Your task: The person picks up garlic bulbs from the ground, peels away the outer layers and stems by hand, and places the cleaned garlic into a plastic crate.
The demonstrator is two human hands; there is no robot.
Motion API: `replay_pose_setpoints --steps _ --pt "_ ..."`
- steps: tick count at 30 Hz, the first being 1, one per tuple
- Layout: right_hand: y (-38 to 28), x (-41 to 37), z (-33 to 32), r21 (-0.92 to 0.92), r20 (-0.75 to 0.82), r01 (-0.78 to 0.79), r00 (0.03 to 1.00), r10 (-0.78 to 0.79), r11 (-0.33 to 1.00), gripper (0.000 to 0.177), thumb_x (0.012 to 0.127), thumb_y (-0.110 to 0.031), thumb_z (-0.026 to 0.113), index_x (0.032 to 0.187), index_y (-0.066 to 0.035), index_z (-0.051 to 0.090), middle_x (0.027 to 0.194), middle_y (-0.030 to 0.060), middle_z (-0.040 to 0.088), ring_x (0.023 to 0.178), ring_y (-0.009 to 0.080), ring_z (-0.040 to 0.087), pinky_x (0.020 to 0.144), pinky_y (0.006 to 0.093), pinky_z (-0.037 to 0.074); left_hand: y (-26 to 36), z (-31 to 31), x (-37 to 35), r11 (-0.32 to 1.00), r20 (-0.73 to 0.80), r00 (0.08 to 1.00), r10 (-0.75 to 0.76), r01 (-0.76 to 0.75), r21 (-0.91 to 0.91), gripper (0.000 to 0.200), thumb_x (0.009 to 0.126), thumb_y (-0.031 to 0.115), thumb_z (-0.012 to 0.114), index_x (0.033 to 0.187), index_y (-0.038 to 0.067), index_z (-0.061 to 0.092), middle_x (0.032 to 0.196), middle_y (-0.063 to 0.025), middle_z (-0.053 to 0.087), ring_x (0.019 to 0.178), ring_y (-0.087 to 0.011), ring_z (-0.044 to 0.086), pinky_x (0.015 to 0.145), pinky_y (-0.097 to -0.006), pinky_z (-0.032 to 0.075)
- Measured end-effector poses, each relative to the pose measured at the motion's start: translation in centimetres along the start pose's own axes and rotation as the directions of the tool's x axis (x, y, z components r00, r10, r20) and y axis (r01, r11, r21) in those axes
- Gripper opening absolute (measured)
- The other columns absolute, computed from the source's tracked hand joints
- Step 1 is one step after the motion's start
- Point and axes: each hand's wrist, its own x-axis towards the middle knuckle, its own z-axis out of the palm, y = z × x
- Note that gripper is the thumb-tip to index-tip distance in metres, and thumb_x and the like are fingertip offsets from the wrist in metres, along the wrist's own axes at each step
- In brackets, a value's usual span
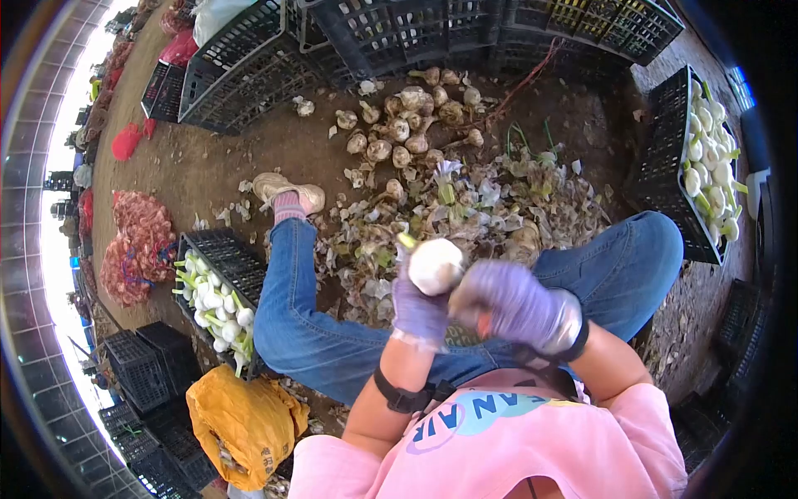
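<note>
My left hand [418, 309], in a purple glove, is closed around a white garlic bulb [437, 266] with a short green stem stub pointing up and left. Right beside it, my right hand [514, 306] in a matching glove is curled shut and smeared by motion. A small orange-red bit shows at its fingers, but I cannot make out what it belongs to. Beyond the hands, papery garlic skins [366, 266] cover the ground between my legs. Farther off lies a pile of unpeeled, dirt-covered garlic bulbs [402, 131].
Black crates [399, 37] stand across the far side. Crates of peeled white garlic stand at left [218, 308] and right [706, 158]. A yellow sack [245, 424] sits at lower left, near stacked black crates [141, 370]. A net bag [137, 245] lies farther left.
</note>
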Motion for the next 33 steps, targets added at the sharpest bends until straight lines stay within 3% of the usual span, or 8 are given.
replay_pose_setpoints --steps 2,10,13,17,21,23,27,33 --pt "-0.1 -1.8 1.9 0.1 0.188 -0.199 0.966 0.178 0.975 0.014 0.075 -0.008 0.066 0.088 -0.005 0.063 0.081 0.0137 0.062 0.079 0.0303 0.061 0.07 0.0376 0.049 1.7 -0.6 1.9 0.941 0.196 0.979 -0.051 0.113 -0.319 0.036 0.086 0.035 0.051 0.104 0.004 0.056 0.095 -0.0101 0.063 0.086 -0.0271 0.061 0.064 -0.0356 0.055" --pt "2.9 -0.5 0.2 0.479 -0.018 -0.519 0.8 0.6 0.708 0.075 0.075 -0.026 0.073 0.136 -0.008 0.033 0.132 0.0131 0.044 0.12 0.0205 0.044 0.094 0.0339 0.041 1.0 3.3 0.4 0.842 0.199 0.936 0.289 -0.347 0.414 0.029 0.088 0.03 0.057 0.102 0.005 0.058 0.094 -0.0062 0.062 0.081 -0.0199 0.061 0.067 -0.0324 0.054" --pt "4.5 0.2 0.0 0.966 0.06 -0.196 0.802 0.594 0.168 0.069 0.076 -0.029 0.073 0.132 -0.013 0.037 0.126 0.0058 0.048 0.114 0.0186 0.048 0.091 0.0333 0.043 -0.2 4.6 -0.1 0.681 0.456 0.878 0.144 -0.422 0.598 0.044 0.085 0.035 0.062 0.117 0.004 0.055 0.11 -0.0075 0.059 0.103 -0.0174 0.054 0.091 -0.0302 0.042" --pt "4.6 -1.6 -3.7 0.981 -0.193 0.099 0.516 0.835 0.166 0.055 0.078 -0.033 0.069 0.121 -0.009 0.044 0.108 0.0067 0.056 0.09 0.0181 0.056 0.075 0.0288 0.047 1.2 5.8 2.4 0.684 0.497 0.863 0.093 -0.417 0.598 0.05 0.08 0.033 0.068 0.118 0.005 0.053 0.118 -0.0098 0.056 0.11 -0.0195 0.051 0.094 -0.0307 0.042" --pt "4.1 -5.1 -13.7 0.792 -0.565 0.518 0.423 0.709 0.322 0.045 0.083 -0.029 0.061 0.121 -0.008 0.046 0.107 0.0086 0.057 0.092 0.0224 0.056 0.075 0.0352 0.049 3.6 4.3 11.2 0.484 0.32 0.921 0.223 -0.39 0.784 0.046 0.078 0.018 0.07 0.116 0.003 0.051 0.115 -0.011 0.055 0.105 -0.0195 0.054 0.091 -0.0289 0.046" --pt "4.5 -9.5 -20.8 0.401 -0.593 0.84 0.542 0.595 -0.366 0.037 0.086 -0.027 0.054 0.118 -0.008 0.049 0.11 0.0077 0.057 0.096 0.0208 0.055 0.079 0.0334 0.047 4.4 2.6 17.0 0.309 0.307 0.895 0.324 -0.407 0.86 0.039 0.081 0.006 0.063 0.117 0.001 0.05 0.114 -0.0108 0.056 0.1 -0.0191 0.055 0.086 -0.0291 0.045" --pt "2.8 -13.3 -30.3 -0.254 -0.768 -0.193 0.636 0.076 -0.948 0.044 0.085 -0.019 0.053 0.125 -0.005 0.042 0.117 0.0104 0.055 0.106 0.0255 0.052 0.087 0.0334 0.044 6.0 4.7 24.1 -0.088 0.396 0.798 0.454 -0.402 0.911 0.049 0.079 0.011 0.065 0.123 0.003 0.046 0.12 -0.0184 0.049 0.107 -0.0304 0.052 0.091 -0.0355 0.041" --pt "4.9 -15.2 -32.3 -0.431 -0.701 0.025 0.62 0.352 -0.902 0.046 0.087 -0.013 0.051 0.129 -0.001 0.037 0.126 0.0118 0.05 0.118 0.0256 0.048 0.098 0.0382 0.04 5.9 13.1 30.8 -0.536 0.565 0.672 0.478 -0.287 0.794 0.065 0.072 0.016 0.072 0.129 0.01 0.041 0.133 -0.0216 0.035 0.119 -0.039 0.041 0.1 -0.0403 0.036"
